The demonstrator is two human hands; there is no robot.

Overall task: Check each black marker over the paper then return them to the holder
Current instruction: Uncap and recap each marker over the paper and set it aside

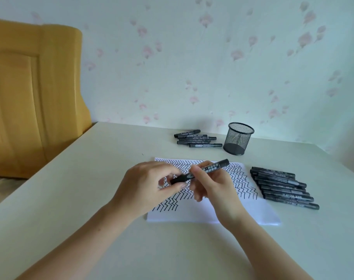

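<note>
Pale table (91,199): both hands, left hand (150,186) and right hand (214,190), pinch marker (200,171) above paper (202,213).

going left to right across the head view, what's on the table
left hand → held marker over the paper, gripped by the right hand → mesh holder → big row of markers

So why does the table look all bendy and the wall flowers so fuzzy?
Head view: the wide-angle lens curves the table edges; the wallpaper flowers look soft and faint; light is gentle, with only a pale shadow by the mesh holder; the left hand fingers blur slightly.
</note>
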